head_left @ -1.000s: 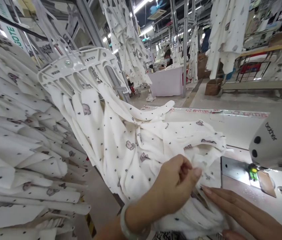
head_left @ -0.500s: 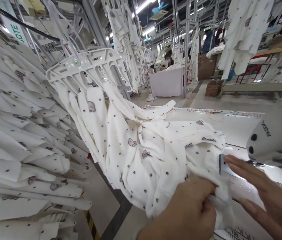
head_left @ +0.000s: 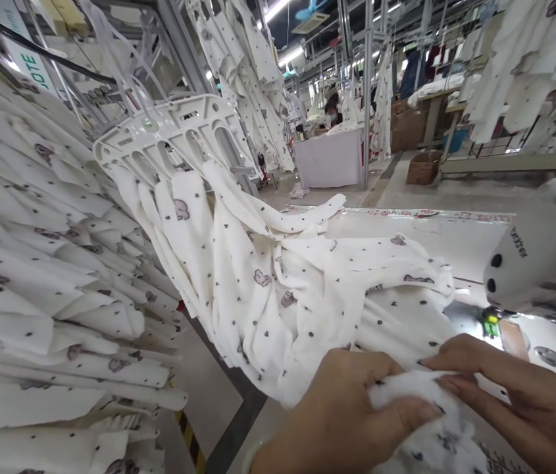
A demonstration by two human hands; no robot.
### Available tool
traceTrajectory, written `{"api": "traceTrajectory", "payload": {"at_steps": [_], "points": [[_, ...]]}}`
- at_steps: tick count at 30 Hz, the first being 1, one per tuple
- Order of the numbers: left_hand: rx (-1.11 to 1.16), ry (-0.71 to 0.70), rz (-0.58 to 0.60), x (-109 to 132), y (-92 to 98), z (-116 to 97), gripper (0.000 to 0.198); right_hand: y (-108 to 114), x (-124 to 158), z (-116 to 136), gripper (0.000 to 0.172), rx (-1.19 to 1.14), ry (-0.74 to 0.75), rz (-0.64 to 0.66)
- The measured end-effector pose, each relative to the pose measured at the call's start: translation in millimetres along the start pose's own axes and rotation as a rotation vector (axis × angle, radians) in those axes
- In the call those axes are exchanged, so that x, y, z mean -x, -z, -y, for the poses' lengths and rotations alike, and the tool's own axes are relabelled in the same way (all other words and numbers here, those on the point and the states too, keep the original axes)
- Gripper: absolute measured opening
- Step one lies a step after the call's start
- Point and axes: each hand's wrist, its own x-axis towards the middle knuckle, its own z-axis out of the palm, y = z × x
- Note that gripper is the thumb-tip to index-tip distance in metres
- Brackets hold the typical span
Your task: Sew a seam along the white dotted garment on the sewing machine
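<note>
White fabric (head_left: 307,289) with small dark dots and pinkish figures hangs from a white plastic hanger (head_left: 154,128) and spreads over the sewing table. My left hand (head_left: 356,408) is closed on a bunched part of it near the table's front edge, thumb on top. On the right, my right hand (head_left: 509,388) pinches the same fabric between thumb and fingers, close to my left hand. Beyond the right hand stands the sewing machine head (head_left: 544,250), with a small green part (head_left: 491,324) lit beneath it.
Many similar fabric pieces (head_left: 50,263) hang in a dense row at the left. The white table (head_left: 406,237) extends behind the fabric. Farther back are a person (head_left: 331,113) at a covered table (head_left: 329,158), a metal post (head_left: 368,99) and a cardboard box (head_left: 423,168).
My right hand has come down from a flat metallic piece near the machine and now grips the fabric. My left hand has moved slightly left, its thumb showing. The metallic piece is out of sight.
</note>
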Motion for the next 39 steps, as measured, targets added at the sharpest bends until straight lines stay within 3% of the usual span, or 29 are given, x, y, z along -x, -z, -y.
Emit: {"api": "traceTrajectory", "payload": {"at_steps": [4,11,16,26,31,37,39], "points": [[0.033,0.052,-0.025,-1.1,-5.4,7.4,0.027,-1.5,3.5,-3.6,0.012,0.110,0.042,-0.165],[0.034,0.031,0.059,-1.8,-7.4,9.0,0.032,-2.8,5.4,-1.2,0.042,0.052,0.006,0.025],[-0.027,0.033,0.082,-3.3,-9.7,11.2,0.021,-3.8,1.6,3.8,0.024,-0.082,-0.115,0.024],[0.024,-0.048,-0.034,-4.6,-13.2,14.6,0.025,-1.4,-1.6,12.2,0.025,-0.195,-0.274,0.155],[0.011,-0.110,-0.059,-3.6,-13.8,15.6,0.025,-5.6,-0.5,20.0,0.030,-0.198,-0.338,0.034],[-0.002,-0.122,-0.098,-4.1,-15.3,16.0,0.019,-6.2,3.7,9.6,0.022,-0.147,-0.193,0.113],[-0.016,-0.129,-0.108,-4.0,-16.5,15.5,0.017,-8.1,3.6,11.4,0.022,-0.101,-0.160,0.073]]}}
